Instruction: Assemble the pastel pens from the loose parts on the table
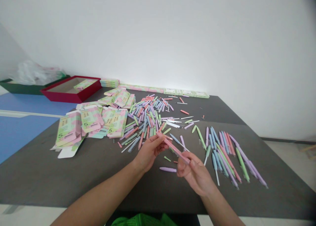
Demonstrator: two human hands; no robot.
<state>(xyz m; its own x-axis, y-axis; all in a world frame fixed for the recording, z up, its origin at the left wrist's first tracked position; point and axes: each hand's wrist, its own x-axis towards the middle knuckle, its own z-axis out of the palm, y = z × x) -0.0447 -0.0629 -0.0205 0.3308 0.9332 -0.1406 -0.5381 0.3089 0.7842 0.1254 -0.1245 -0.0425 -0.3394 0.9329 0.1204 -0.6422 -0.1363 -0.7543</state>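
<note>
A pink pen [174, 148] slants between my two hands above the table. The fingertips of my left hand [151, 151] pinch its upper end. My right hand [195, 172] grips the lower end between thumb and fingers. Just beneath lie a purple pen barrel [168, 169] and a small green part [167, 158]. Behind my left hand spreads a large heap of pastel pen parts [148, 115], in pink, purple, green and blue. To the right of my right hand, several pens [225, 153] lie side by side in a loose group, some with white refills sticking out.
Flat printed boxes [91, 117] are piled on the left of the dark table [98, 173]. A red tray [61, 96] and a green tray [27, 87] holding a plastic bag [37, 74] stand at the back left. A row of boxes [170, 91] lines the wall.
</note>
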